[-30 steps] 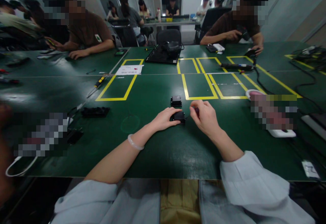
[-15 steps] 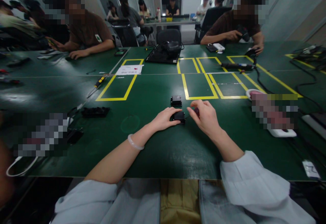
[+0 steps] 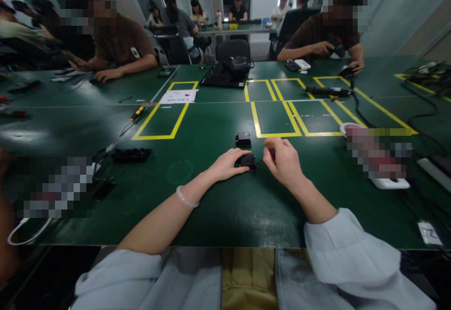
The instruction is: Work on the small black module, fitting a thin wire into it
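Pale blue sleeves [image 3: 355, 249] lie nearest, the left arm wearing a bracelet [image 3: 186, 197] at the wrist. Just beyond, on the green table [image 3: 218, 220], the left hand [image 3: 229, 164] has its thumb and fingers clamped on the near block [image 3: 248, 161], a small black piece resting in front of the person. Beside it, the right hand [image 3: 284, 162] has its fingers curled in on a dark tool [image 3: 272, 152], mostly hidden; a thin shaft seems to run toward the block, but I cannot tell whether they touch. The step in hand looks like steadying the block while the right works at its side; the next move calls for a firm left hold and a true line from the tool. Close behind sits a second block [image 3: 243, 139]. Farther off lie yellow tape [image 3: 278, 135] outlines and a paper [image 3: 179, 96], then two co-workers in brown shirts across the table.
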`<state>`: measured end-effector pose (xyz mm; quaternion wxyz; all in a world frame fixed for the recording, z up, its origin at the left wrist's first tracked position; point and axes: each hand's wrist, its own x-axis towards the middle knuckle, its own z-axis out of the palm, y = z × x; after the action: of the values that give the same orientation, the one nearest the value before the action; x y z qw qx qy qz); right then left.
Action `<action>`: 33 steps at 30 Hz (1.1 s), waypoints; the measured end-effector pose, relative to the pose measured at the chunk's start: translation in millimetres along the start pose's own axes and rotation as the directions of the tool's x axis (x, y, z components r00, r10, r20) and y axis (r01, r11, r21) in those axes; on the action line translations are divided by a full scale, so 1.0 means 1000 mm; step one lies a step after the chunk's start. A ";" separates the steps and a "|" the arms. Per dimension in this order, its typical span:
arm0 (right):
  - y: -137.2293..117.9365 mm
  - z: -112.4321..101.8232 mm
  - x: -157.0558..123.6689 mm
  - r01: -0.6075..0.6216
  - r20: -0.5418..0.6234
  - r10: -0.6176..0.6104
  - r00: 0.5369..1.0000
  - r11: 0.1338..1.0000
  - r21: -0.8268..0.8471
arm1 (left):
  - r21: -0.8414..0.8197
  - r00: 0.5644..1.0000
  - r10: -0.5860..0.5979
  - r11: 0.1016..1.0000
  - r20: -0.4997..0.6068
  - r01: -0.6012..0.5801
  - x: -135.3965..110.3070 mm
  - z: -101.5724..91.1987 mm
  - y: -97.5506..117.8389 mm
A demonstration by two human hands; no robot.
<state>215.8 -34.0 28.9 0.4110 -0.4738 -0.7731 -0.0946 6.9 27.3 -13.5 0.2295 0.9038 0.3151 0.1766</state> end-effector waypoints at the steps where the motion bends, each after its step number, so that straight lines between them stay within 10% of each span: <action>1: 0.000 0.000 0.000 0.002 0.004 -0.002 1.000 1.000 0.000 | 0.003 1.000 -0.001 1.000 0.000 0.001 0.000 0.000 0.000; 33: 0.002 0.002 -0.001 0.028 -0.009 -0.028 1.000 0.999 -0.035 | -0.003 1.000 -0.018 1.000 -0.003 0.018 0.000 0.001 -0.001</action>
<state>216.6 -32.1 26.7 0.4048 -0.4696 -0.7760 -0.1161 6.8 27.9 -14.9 0.2320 0.9002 0.3234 0.1766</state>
